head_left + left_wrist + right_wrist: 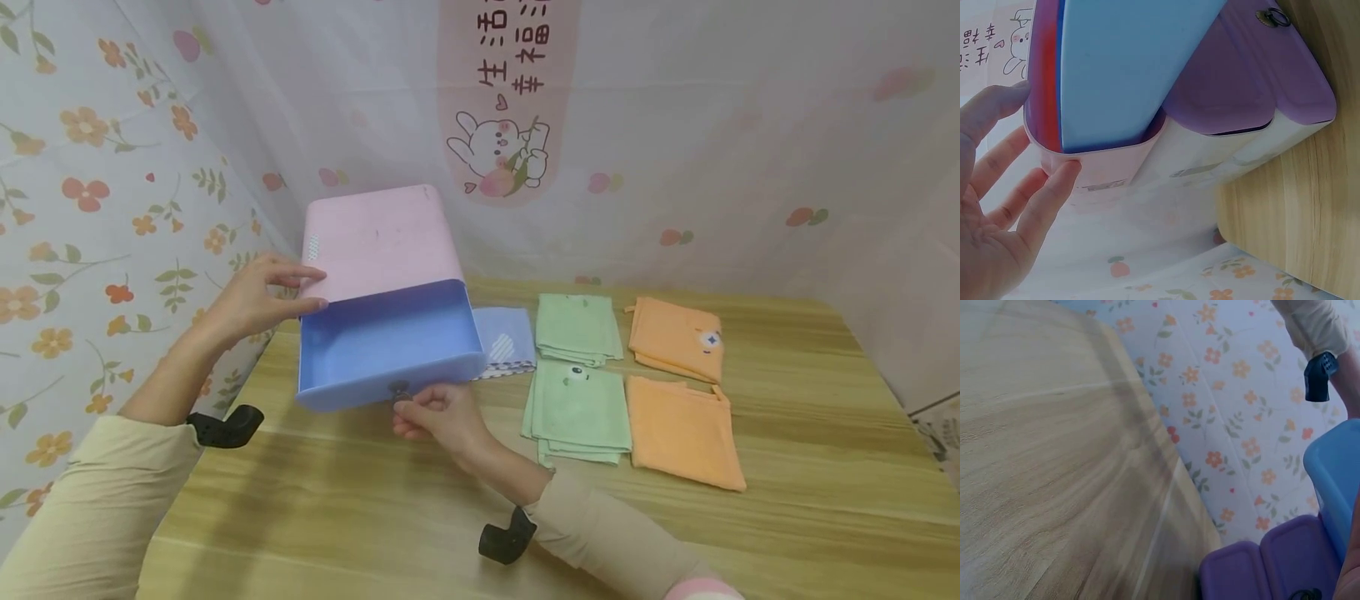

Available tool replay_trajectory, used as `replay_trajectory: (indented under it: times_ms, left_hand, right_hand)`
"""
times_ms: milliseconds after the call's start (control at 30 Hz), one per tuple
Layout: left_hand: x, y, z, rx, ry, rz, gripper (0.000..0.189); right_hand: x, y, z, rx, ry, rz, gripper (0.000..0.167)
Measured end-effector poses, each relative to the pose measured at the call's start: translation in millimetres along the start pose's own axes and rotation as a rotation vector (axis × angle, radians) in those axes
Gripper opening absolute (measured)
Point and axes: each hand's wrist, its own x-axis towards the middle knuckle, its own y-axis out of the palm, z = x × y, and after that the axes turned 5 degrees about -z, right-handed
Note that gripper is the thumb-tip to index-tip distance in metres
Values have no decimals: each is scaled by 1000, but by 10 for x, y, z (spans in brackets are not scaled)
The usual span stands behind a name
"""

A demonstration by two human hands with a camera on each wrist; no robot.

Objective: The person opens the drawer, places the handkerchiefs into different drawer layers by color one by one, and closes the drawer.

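Note:
My right hand [450, 418] pinches the small dark ring pull [400, 388] on the front of a blue drawer [390, 389]. The drawer stands pulled out of a pink-topped drawer cabinet [378, 242], and its blue floor shows. With fingers spread, my left hand [255, 296] touches the cabinet's front left corner, one finger on top and the thumb by the front edge. Below the blue drawer, the left wrist view shows two purple drawers [1222, 87], both pushed in. Only a sliver of my right hand shows in the right wrist view.
Right of the cabinet lie a folded blue cloth [504, 337], two green cloths [581, 417] and two orange cloths [682, 429]. All are on the wooden table [337, 517]. Patterned curtains [675, 167] hang behind and at the left.

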Motion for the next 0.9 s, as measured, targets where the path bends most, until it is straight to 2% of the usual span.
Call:
replay_trajectory:
  times_ms: [300,900]
  left_hand:
    - [13,-7,-28,-4,-25,21,53]
    - [-6,-25,-46,24,-45,10,54]
  right_hand:
    - [-26,-30,-32,1,-32,19,11]
    - [-102,-29,-55,52,-34,57,16]
